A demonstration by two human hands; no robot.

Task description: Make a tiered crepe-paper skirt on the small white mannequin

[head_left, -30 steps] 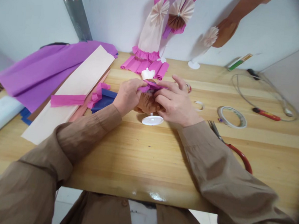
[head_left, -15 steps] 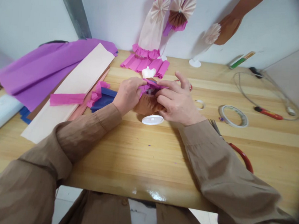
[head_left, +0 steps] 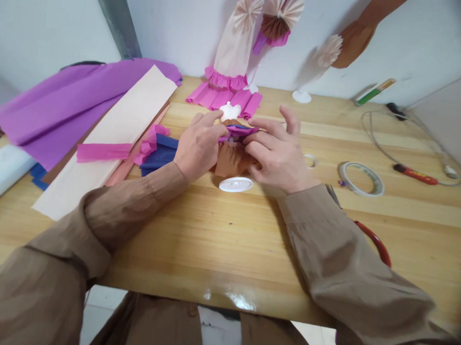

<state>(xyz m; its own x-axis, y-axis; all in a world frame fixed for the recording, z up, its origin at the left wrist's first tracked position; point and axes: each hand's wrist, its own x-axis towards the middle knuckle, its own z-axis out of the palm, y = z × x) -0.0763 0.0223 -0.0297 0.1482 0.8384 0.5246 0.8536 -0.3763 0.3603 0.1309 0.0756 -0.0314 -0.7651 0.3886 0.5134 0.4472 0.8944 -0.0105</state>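
Note:
A small figure lies on the table between my hands, dressed in brown crepe paper (head_left: 230, 159). At its far end is a white top piece (head_left: 230, 111), and at its near end a white oval base (head_left: 235, 184). Around its middle runs a purple crepe paper strip (head_left: 238, 131) with a dark blue edge. My left hand (head_left: 201, 144) pinches the strip's left side. On the right side my right hand (head_left: 272, 154) grips the strip between thumb and fingers, its index finger raised. The fingertips partly hide the strip and the brown paper.
Purple crepe sheets (head_left: 82, 101), a cream strip (head_left: 111, 139) and a dark blue piece (head_left: 159, 152) lie left. Pleated pink paper (head_left: 207, 96) is at the back. Right are a tape roll (head_left: 361, 179), red-handled scissors (head_left: 374, 243), a corded red tool (head_left: 418, 174) and a green-and-tan stick (head_left: 371, 93).
My left fingers have shifted up over the strip, near the white top. The right hand has moved slightly right, and more of the brown paper shows below the strip.

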